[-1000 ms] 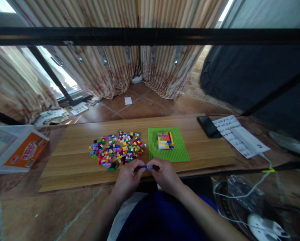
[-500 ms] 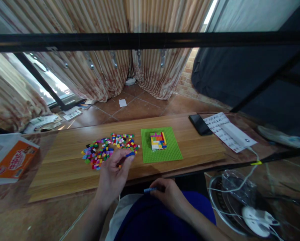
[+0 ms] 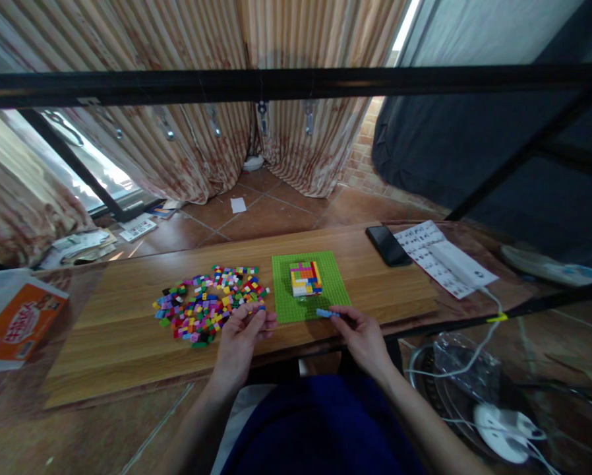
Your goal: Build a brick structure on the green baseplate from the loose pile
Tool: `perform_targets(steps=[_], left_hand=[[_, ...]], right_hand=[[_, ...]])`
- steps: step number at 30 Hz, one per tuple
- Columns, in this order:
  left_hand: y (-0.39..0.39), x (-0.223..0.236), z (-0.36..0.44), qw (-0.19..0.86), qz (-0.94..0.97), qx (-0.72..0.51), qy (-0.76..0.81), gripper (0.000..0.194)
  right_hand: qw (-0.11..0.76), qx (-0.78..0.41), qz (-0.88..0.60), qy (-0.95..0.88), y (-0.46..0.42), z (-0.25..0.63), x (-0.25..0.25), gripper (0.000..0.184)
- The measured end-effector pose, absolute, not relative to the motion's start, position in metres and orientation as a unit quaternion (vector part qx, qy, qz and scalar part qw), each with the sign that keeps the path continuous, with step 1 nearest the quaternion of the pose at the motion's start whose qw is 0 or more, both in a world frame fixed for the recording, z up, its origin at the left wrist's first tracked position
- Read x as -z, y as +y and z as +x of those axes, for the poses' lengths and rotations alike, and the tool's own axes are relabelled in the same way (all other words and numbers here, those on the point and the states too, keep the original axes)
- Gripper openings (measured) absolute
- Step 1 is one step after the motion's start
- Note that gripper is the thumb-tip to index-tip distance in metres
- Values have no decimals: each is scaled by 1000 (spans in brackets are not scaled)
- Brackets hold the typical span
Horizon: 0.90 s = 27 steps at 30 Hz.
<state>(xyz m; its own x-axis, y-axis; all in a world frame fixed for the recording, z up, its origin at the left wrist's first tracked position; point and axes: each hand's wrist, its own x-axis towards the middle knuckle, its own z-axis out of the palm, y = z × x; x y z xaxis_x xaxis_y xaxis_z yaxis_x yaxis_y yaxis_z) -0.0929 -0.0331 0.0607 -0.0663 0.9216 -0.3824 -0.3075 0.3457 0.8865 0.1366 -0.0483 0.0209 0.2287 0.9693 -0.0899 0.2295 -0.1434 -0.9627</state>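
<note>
My left hand [image 3: 244,330] is closed in a pinch on a small dark blue brick [image 3: 262,307], most of it hidden by the fingers. It is beside the right edge of a loose pile of colourful toy bricks [image 3: 202,307]. Between finger and thumb of my right hand [image 3: 360,330] is a light blue brick [image 3: 323,313], above the front edge of the green baseplate [image 3: 333,280]. On that plate stands a square block built of multicoloured bricks [image 3: 306,278], with white, yellow, red and orange pieces showing.
A black phone [image 3: 387,245] and a printed sheet [image 3: 437,264] with a white device and cable lie on the table's right. At the left stands an orange-labelled plastic box [image 3: 24,323]. A black bar [image 3: 296,84] crosses above the far side.
My right hand has risen from near my lap to the baseplate's front edge with the light blue brick. My left hand has shifted slightly, its brick still pinched. The camera view has moved a little.
</note>
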Motion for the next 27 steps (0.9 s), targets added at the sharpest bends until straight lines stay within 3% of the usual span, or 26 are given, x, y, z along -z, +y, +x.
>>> perform_targets(steps=[8, 16, 27], left_hand=[[-29, -50, -92, 657, 250, -475, 529, 47], [-22, -46, -78, 622, 292, -459, 563, 36], [7, -34, -62, 641, 234, -466, 563, 40]], right_hand=[[485, -384, -635, -463, -31, 143, -9, 32], [455, -288, -642, -546, -19, 142, -14, 19], [451, -189, -598, -635, 18, 112, -5, 13]])
